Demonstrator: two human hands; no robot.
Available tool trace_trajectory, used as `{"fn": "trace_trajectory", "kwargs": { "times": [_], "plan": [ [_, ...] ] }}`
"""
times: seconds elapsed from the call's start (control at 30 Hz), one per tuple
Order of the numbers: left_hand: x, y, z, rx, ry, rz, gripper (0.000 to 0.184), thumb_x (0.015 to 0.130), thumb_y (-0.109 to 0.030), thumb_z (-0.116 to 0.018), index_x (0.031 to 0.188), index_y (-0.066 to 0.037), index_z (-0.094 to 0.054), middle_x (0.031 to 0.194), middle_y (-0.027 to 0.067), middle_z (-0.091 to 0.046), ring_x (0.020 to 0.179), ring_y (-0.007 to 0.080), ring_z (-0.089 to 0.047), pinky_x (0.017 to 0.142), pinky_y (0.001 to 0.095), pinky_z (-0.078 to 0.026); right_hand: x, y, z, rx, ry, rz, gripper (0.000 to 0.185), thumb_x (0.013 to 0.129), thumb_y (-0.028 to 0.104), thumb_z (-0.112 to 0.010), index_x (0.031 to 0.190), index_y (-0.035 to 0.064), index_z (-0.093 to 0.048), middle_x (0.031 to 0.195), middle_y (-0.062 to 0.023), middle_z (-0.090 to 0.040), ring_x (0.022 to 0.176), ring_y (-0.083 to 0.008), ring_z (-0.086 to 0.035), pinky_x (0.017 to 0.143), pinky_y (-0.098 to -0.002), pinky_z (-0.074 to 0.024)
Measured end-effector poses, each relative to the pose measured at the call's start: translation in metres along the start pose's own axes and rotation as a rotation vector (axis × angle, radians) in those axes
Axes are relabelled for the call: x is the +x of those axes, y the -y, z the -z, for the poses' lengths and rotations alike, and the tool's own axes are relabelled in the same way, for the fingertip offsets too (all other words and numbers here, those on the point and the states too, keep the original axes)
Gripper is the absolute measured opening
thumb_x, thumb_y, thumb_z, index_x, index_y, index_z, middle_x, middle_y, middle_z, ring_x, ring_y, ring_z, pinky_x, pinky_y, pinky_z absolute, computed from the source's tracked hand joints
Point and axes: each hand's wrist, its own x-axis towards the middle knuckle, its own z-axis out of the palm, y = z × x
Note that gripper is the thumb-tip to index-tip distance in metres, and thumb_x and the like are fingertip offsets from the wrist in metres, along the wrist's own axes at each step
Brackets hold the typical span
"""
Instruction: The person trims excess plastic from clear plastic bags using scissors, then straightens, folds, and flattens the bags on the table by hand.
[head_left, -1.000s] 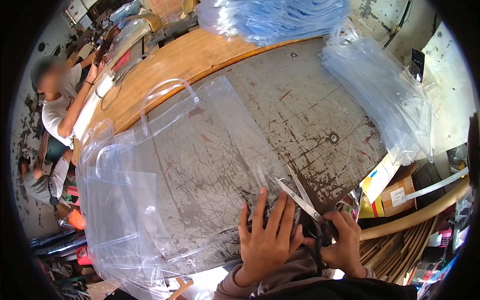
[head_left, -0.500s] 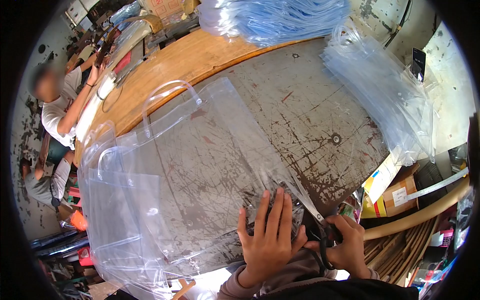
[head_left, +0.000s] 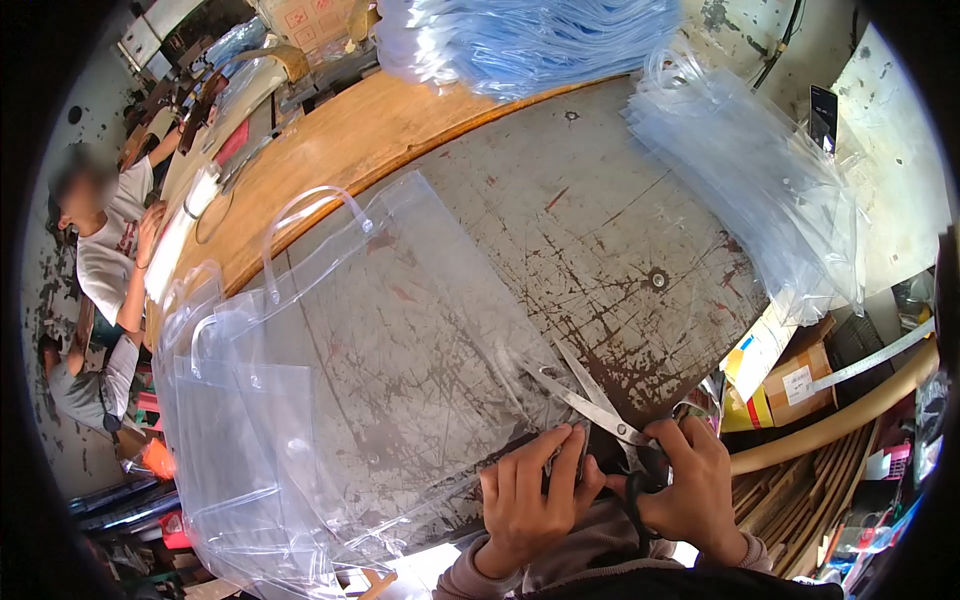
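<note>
A clear plastic bag point(head_left: 408, 290) with a looped tube handle lies flat on the scratched grey tabletop point(head_left: 640, 200). At the bag's near right corner, the fingers of my left hand point(head_left: 535, 492) are bent and closed on the plastic edge. My right hand point(head_left: 700, 490) grips the black handles of a pair of scissors point(head_left: 622, 430). Its metal blades are spread apart and point up and left over the bag's right edge. Whether the plastic sits between the blades is hard to make out.
More clear bags point(head_left: 240, 440) overlap at the left edge. A stack of clear bags point(head_left: 740, 180) lies at the right, and a bluish pile point(head_left: 540, 45) sits at the back. A phone point(head_left: 823, 118) leans on the wall. Another person point(head_left: 110, 250) is at the far left.
My left hand has gone from flat, outstretched fingers to fingers bent on the bag's edge. The scissors have opened wider, and their tips have swung left. The view has shifted slightly.
</note>
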Motion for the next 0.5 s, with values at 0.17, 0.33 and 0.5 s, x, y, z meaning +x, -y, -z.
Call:
{"fn": "trace_trajectory", "kwargs": {
  "times": [0.17, 0.33, 0.5],
  "plan": [
    [-0.0018, 0.0016, -0.0027, -0.053, -0.029, 0.003, 0.020, 0.073, -0.019, -0.069, 0.091, -0.009, -0.069, 0.097, 0.0006, -0.062, 0.079, 0.0173, -0.056, 0.067, 0.0313, -0.041, 0.0023, -0.0004, -0.0001, -0.001, 0.017, 0.010, 0.044, 0.056, 0.029, -0.084, 0.085, 0.0073, -0.060, 0.070, -0.0086, -0.044, 0.064, -0.0257, -0.050, 0.051, -0.0374, -0.0402],
    [-0.0013, -0.0008, -0.0036, 0.060, -0.038, -0.020, 0.020, 0.073, -0.022, -0.068, 0.090, -0.012, -0.069, 0.096, -0.0012, -0.062, 0.078, 0.0161, -0.056, 0.066, 0.0318, -0.039, 0.0043, -0.0013, 0.0037, 0.044, 0.045, -0.007, 0.042, 0.055, 0.028, -0.084, 0.085, 0.0074, -0.062, 0.069, -0.0085, -0.045, 0.061, -0.0249, -0.050, 0.050, -0.0364, -0.0407],
    [-0.0028, -0.0006, -0.0052, 0.076, -0.054, -0.011, 0.020, 0.074, -0.025, -0.067, 0.090, -0.013, -0.069, 0.095, -0.0029, -0.062, 0.077, 0.0149, -0.056, 0.067, 0.0309, -0.038, 0.0031, -0.0064, 0.0031, 0.085, 0.075, -0.002, 0.043, 0.055, 0.027, -0.084, 0.087, 0.0066, -0.063, 0.067, -0.0089, -0.046, 0.058, -0.0250, -0.050, 0.049, -0.0361, -0.0412]
  ]
}}
